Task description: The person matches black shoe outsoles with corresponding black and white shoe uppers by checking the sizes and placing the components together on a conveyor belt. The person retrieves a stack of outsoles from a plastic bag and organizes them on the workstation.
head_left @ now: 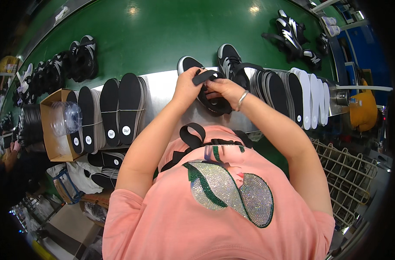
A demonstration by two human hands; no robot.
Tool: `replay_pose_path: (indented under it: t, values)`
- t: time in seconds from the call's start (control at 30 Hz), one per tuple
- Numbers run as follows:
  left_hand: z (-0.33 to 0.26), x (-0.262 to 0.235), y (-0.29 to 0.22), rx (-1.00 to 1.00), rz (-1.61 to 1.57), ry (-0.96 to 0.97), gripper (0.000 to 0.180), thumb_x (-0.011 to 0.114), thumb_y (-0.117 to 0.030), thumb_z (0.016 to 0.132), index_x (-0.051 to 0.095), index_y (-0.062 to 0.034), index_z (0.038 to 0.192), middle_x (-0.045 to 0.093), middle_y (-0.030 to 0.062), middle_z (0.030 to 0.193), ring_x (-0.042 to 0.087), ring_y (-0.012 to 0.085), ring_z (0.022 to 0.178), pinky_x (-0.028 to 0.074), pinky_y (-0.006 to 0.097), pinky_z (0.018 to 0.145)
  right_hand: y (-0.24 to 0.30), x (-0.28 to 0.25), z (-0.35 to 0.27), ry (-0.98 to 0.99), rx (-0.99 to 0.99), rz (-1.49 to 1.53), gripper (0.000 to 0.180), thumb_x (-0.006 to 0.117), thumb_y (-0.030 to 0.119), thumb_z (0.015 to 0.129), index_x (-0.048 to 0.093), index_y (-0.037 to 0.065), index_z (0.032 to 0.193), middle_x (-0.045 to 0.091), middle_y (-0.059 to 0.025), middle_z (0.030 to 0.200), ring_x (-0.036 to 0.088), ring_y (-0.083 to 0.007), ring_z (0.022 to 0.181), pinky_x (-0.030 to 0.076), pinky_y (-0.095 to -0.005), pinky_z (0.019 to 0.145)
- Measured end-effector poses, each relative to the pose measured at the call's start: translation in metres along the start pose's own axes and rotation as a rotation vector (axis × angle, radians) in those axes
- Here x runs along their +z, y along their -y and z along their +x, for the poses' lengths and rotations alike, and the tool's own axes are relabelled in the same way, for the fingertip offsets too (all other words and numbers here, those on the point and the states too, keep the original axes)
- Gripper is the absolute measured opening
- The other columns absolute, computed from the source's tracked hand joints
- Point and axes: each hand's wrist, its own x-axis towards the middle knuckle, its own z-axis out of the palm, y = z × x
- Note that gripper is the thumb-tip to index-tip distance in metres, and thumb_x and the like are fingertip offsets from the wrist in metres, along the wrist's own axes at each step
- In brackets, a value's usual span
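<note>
A black and grey shoe [186, 63] stands in front of me, toe pointing away, where the metal edge meets the green tabletop. My left hand [189, 84] is closed at its left side, pinching a flat black strap [202, 77] that crosses over the shoe. From the right, my right hand [227, 90] has its fingers bent round the strap's other side, above the shoe's opening. What its fingertips hold inside is partly hidden. Just to the right stands a matching shoe [229, 56] with laces and a black strap [249, 66] lying out to the right.
Bundled black insoles [132, 102] stand left, beside a cardboard box [54, 149] holding clear plastic. More black insoles [273, 93] and white insoles [308, 95] stand right. Black shoes line the green table [163, 34] at far left and far right. A wire rack [342, 173] is at lower right.
</note>
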Motion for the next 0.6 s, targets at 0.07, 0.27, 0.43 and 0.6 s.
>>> replay_pose_path:
  t: [0.07, 0.27, 0.43, 0.6]
  values:
    - [0.001, 0.002, 0.002, -0.032, 0.025, -0.022, 0.02, 0.052, -0.019, 0.082, 0.057, -0.0019, 0.075, 0.051, -0.0016, 0.062, 0.043, 0.0067, 0.058, 0.036, 0.021, 0.054, -0.001, 0.009, 0.004, -0.099, -0.013, -0.048, 0.028, 0.058, 0.025, 0.079, 0.055, -0.003, 0.082, 0.056, -0.0076, 0.07, 0.054, -0.0147, 0.063, 0.044, -0.0257, 0.06]
    - [0.005, -0.006, -0.002, -0.149, -0.054, -0.03, 0.021, 0.05, -0.02, 0.082, 0.057, -0.0023, 0.074, 0.051, 0.0006, 0.062, 0.044, 0.0077, 0.056, 0.036, 0.022, 0.053, 0.001, 0.001, 0.003, 0.007, -0.093, 0.123, 0.016, 0.055, 0.016, 0.08, 0.052, 0.002, 0.072, 0.05, -0.0025, 0.059, 0.051, -0.0133, 0.056, 0.042, -0.0231, 0.058]
    - [0.004, -0.033, -0.003, -0.017, -0.11, -0.059, 0.024, 0.05, -0.009, 0.068, 0.054, 0.0002, 0.09, 0.055, 0.0067, 0.071, 0.053, 0.0145, 0.065, 0.044, 0.026, 0.064, -0.001, -0.011, -0.029, 0.205, -0.256, 0.199, 0.013, 0.052, 0.014, 0.08, 0.051, 0.003, 0.073, 0.049, -0.0015, 0.063, 0.049, -0.0121, 0.061, 0.041, -0.0239, 0.063]
    - [-0.048, -0.031, -0.068, 0.662, 0.416, -0.345, 0.049, 0.062, -0.018, 0.062, 0.044, -0.0006, 0.105, 0.044, 0.018, 0.107, 0.042, 0.0336, 0.099, 0.033, 0.039, 0.086, -0.005, -0.004, -0.058, -0.135, -0.536, -0.329, 0.017, 0.049, 0.014, 0.083, 0.055, 0.0, 0.075, 0.052, -0.0011, 0.065, 0.047, -0.0075, 0.06, 0.038, -0.0205, 0.057]
